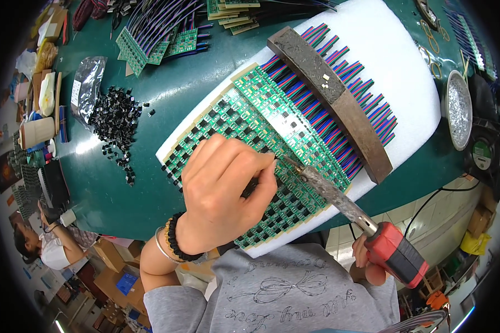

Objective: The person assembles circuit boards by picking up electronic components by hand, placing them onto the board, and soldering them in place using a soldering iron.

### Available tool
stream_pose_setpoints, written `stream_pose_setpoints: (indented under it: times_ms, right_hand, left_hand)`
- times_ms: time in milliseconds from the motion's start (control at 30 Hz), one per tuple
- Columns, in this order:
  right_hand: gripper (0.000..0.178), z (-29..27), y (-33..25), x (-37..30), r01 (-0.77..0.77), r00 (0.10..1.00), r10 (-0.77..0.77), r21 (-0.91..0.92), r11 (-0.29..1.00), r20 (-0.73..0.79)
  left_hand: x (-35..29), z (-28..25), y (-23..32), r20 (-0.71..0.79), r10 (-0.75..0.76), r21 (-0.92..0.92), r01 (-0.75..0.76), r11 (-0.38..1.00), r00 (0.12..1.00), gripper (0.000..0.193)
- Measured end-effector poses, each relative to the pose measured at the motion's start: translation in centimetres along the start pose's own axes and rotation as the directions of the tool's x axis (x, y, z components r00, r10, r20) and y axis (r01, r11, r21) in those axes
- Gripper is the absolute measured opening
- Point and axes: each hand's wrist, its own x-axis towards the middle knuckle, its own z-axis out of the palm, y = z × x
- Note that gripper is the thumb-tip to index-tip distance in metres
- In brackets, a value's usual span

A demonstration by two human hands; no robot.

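A panel of green circuit boards (294, 213), set with rows of small black parts, lies on a white foam sheet (414, 66). Across its upper right side runs a green board strip (261, 89) with colored wires (339, 141) attached. My left hand (228, 183) is over the panel, thumb and forefinger pinched at the strip's edge; whatever they hold is too small to make out. In my right hand (364, 261), partly hidden behind the red and black handle, is a soldering iron (339, 197). Its tip is close to my left fingertips.
A dark metal bar (330, 94) presses on the wires. Loose black parts (116, 116) lie beside a clear plastic bag (89, 86) on the green table (183, 100). Wired boards (133, 50) are at the back left. A round metal dish (457, 111) stands at right. Another person (55, 244) sits far left.
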Motion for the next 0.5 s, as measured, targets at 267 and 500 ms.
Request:
stream_pose_setpoints:
  times_ms: [267,500]
  right_hand:
    - [0.074,0.7,-1.5,0.9,-0.135,0.987,0.118,0.154,0.979,0.112]
    - [0.052,2.0,-1.2,2.3,0.252,0.953,-0.231,0.09,0.964,-0.194]
  left_hand:
    - [0.2,0.5,0.0,-0.013,-0.004,-0.012,0.004,1.0,1.0,0.019]
    - [0.4,0.9,0.6,-0.066,0.001,-0.01,-0.002,1.0,0.998,0.017]
